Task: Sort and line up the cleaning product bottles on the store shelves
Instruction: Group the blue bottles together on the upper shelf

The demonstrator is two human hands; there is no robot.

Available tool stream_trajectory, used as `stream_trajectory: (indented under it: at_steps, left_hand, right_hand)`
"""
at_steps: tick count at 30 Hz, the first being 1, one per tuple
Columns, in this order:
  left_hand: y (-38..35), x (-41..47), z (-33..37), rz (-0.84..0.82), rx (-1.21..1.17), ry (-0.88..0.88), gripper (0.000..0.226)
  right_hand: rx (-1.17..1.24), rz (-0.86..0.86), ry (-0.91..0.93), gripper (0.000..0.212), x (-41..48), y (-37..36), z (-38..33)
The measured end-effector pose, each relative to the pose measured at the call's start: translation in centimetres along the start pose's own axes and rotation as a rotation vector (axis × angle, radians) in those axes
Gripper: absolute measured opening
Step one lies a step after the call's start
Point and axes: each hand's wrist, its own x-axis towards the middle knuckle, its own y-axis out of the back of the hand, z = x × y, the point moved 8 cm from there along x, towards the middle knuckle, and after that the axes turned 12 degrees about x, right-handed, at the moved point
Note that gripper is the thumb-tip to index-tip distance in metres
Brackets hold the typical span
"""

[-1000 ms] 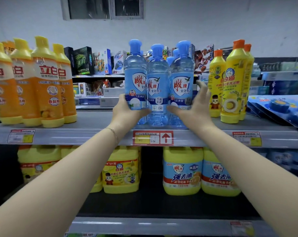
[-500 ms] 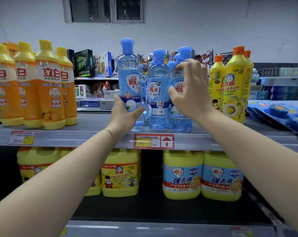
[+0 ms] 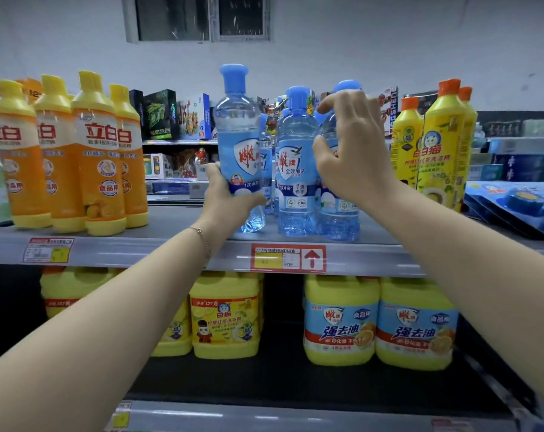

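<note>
Blue bottle (image 3: 239, 145) gripped by left hand (image 3: 227, 201).

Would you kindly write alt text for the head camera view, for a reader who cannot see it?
A person's left hand grips a clear blue bottle at the upper shelf, while the right hand rests on the neighbouring blue bottles. Orange bottles stand to the left, yellow bottles to the right, and yellow jugs fill the shelf below.
</note>
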Motion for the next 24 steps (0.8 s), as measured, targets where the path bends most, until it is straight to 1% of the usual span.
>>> stream_trajectory:
  at_steps: [7,9,11,15,17,21,24]
  left_hand:
    - [4.4,1.5,-0.4,0.177,0.028,-0.01,0.057]
    - [5.5,1.7,-1.4,0.201,0.069,-0.001,0.059]
    - [6.3,1.7,-2.5,0.215,0.125,0.002,0.058]
    - [6.8,1.9,-4.4,0.229,0.219,-0.001,0.058]
    - [6.9,1.9,-4.7,0.255,0.285,0.008,0.06]
    - [6.9,1.9,-4.4,0.299,0.388,-0.016,0.063]
    - [6.8,2.1,-4.6,0.288,0.412,-0.02,0.063]
  right_hand:
    - [0.198,-0.122,0.052,0.023,-1.1,-3.0,-2.8]
    - [0.211,-0.203,0.036,0.021,-1.5,-5.4,-3.5]
    - [0.194,-0.33,-0.025,0.02,-1.7,-8.7,-3.7]
    - [0.078,-0.608,-0.272,0.028,-2.0,-15.8,-2.2]
    - [-0.008,-0.718,-0.337,0.03,-2.1,-19.0,-1.4]
    - [-0.217,-0.805,-0.375,0.037,-1.8,-22.7,0.2]
    - [-0.348,-0.889,-0.418,0.04,-2.1,-24.0,1.3]
